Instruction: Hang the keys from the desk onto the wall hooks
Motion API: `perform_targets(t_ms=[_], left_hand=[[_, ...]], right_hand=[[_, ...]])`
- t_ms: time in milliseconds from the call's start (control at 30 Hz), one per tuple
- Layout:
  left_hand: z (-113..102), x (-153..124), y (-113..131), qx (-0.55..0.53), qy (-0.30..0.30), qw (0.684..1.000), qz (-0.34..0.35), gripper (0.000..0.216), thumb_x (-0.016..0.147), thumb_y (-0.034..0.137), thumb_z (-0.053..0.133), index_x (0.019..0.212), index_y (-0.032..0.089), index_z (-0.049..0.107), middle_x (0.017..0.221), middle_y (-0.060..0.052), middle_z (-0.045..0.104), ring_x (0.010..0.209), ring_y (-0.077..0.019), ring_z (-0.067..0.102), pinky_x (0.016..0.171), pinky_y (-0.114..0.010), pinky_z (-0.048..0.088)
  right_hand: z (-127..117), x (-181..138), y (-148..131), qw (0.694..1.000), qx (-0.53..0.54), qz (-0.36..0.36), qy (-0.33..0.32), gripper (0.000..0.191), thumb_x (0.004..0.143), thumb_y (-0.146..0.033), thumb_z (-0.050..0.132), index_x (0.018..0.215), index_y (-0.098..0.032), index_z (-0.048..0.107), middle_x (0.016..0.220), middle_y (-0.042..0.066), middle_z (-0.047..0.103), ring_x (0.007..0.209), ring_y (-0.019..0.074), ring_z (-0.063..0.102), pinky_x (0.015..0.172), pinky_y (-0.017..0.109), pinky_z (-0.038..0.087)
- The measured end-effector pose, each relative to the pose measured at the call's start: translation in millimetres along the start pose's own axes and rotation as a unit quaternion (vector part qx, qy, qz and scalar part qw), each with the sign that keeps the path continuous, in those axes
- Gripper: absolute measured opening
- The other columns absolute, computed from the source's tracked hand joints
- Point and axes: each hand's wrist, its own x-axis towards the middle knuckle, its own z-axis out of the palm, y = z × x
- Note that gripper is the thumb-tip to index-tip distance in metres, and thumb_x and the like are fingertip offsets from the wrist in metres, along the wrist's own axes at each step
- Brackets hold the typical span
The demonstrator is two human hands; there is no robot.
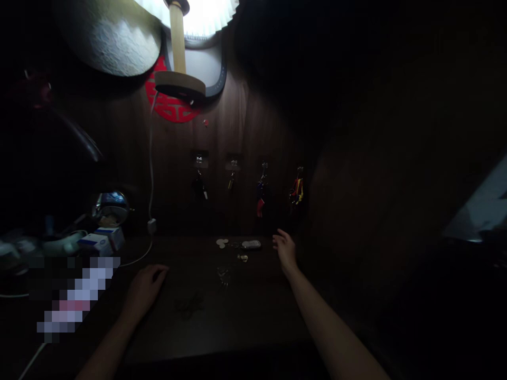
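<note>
My right hand (285, 251) hovers near the back of the dark tabletop with its fingers apart and nothing visible in them. Just left of it lies a dark oblong fob with a silvery face (251, 245). Several pale round discs (222, 243), coin-like, are beside the fob, and small gold-coloured pieces (243, 258) lie in front. Nearer me is a loose group of thin shiny metal bits (224, 276), then a dim dark cluster (189, 304) I cannot make out. My left hand (146, 285) rests on the tabletop at left, loosely spread, apparently holding nothing.
Keys and charms, including a red and yellow one (298, 190), hang from wall hooks (233, 160). Above is a lit lamp (178, 42); its white cord (151, 158) runs down to the table. Small boxes (103, 240) and a round mirror-like object (113, 206) stand at left.
</note>
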Motion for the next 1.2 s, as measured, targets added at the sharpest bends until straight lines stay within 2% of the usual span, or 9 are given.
perform_targets(t_ms=[100,233,433,600,733,800,967,1067,1200], left_hand=[[-0.6,0.1,-0.8,0.005,-0.004,1.000,0.004,0.028,0.077,0.039,0.043,0.079,0.025,0.068,0.089,-0.003,0.071,0.089,-0.0218,0.064,0.083,-0.033,0.049],[-2.3,-0.9,1.3,0.008,-0.010,1.000,0.006,0.029,0.078,0.039,0.042,0.080,0.024,0.067,0.090,-0.003,0.071,0.090,-0.0224,0.063,0.084,-0.035,0.048],[-5.4,-10.1,21.0,-0.013,-0.030,0.998,0.061,0.031,0.081,0.045,0.043,0.089,0.024,0.066,0.095,-0.004,0.070,0.095,-0.0231,0.061,0.088,-0.038,0.047],[-6.1,-15.4,32.6,-0.033,-0.095,0.988,0.117,0.029,0.081,0.045,0.047,0.089,0.026,0.067,0.093,-0.002,0.069,0.094,-0.0212,0.060,0.088,-0.036,0.047],[-6.0,-16.8,30.6,-0.074,-0.125,0.985,0.091,0.030,0.081,0.045,0.046,0.089,0.026,0.068,0.095,-0.002,0.069,0.093,-0.0201,0.062,0.087,-0.035,0.048],[-6.8,-19.9,29.1,-0.086,-0.152,0.981,0.084,0.029,0.079,0.044,0.049,0.092,0.027,0.068,0.100,-0.003,0.068,0.097,-0.0206,0.062,0.089,-0.035,0.048],[-8.0,-28.5,26.8,-0.045,-0.244,0.960,0.127,0.040,0.064,0.046,0.069,0.103,0.034,0.068,0.124,-0.003,0.059,0.115,-0.0273,0.052,0.098,-0.045,0.041],[-5.7,-26.7,26.2,-0.037,-0.239,0.962,0.128,0.038,0.064,0.044,0.069,0.101,0.035,0.068,0.123,-0.003,0.059,0.114,-0.0275,0.051,0.097,-0.045,0.041],[-0.8,-15.7,28.3,-0.040,-0.198,0.973,0.112,0.029,0.068,0.041,0.065,0.095,0.031,0.070,0.114,-0.004,0.064,0.109,-0.0252,0.055,0.095,-0.042,0.043]], right_hand=[[4.9,-16.9,8.0,0.999,-0.007,0.011,-0.030,0.036,0.063,-0.030,0.054,0.096,-0.018,0.063,0.075,0.004,0.067,0.069,0.0168,0.062,0.054,0.024,0.047],[13.7,-36.1,15.7,0.996,-0.042,-0.016,-0.082,0.030,0.064,-0.036,0.056,0.086,-0.018,0.065,0.074,0.004,0.068,0.067,0.0189,0.062,0.054,0.027,0.047],[28.7,-59.6,19.0,0.981,-0.073,-0.104,-0.146,0.017,0.067,-0.031,0.055,0.077,-0.022,0.066,0.083,0.003,0.070,0.084,0.0218,0.063,0.080,0.036,0.047],[28.6,-69.3,22.1,0.961,-0.137,-0.163,-0.178,0.022,0.073,-0.025,0.046,0.081,-0.022,0.066,0.088,0.004,0.070,0.088,0.0208,0.063,0.082,0.035,0.047],[26.1,-70.1,22.0,0.955,-0.171,-0.168,-0.173,0.024,0.074,-0.021,0.043,0.082,-0.021,0.065,0.088,0.005,0.068,0.087,0.0208,0.062,0.082,0.035,0.047],[26.2,-70.6,21.5,0.947,-0.200,-0.183,-0.173,0.024,0.074,-0.018,0.043,0.082,-0.021,0.066,0.087,0.005,0.067,0.087,0.0206,0.061,0.082,0.035,0.046],[27.9,-74.8,20.1,0.907,-0.291,-0.232,-0.194,0.022,0.073,-0.013,0.052,0.087,-0.023,0.067,0.093,0.006,0.064,0.092,0.0218,0.056,0.084,0.035,0.044],[28.4,-78.1,19.1,0.884,-0.341,-0.238,-0.213,0.022,0.075,-0.015,0.057,0.092,-0.025,0.067,0.098,0.006,0.064,0.094,0.0228,0.054,0.083,0.035,0.042],[28.5,-81.7,18.4,0.860,-0.386,-0.248,-0.225,0.021,0.077,-0.019,0.058,0.094,-0.029,0.066,0.102,0.002,0.065,0.098,0.0231,0.053,0.081,0.036,0.040]])
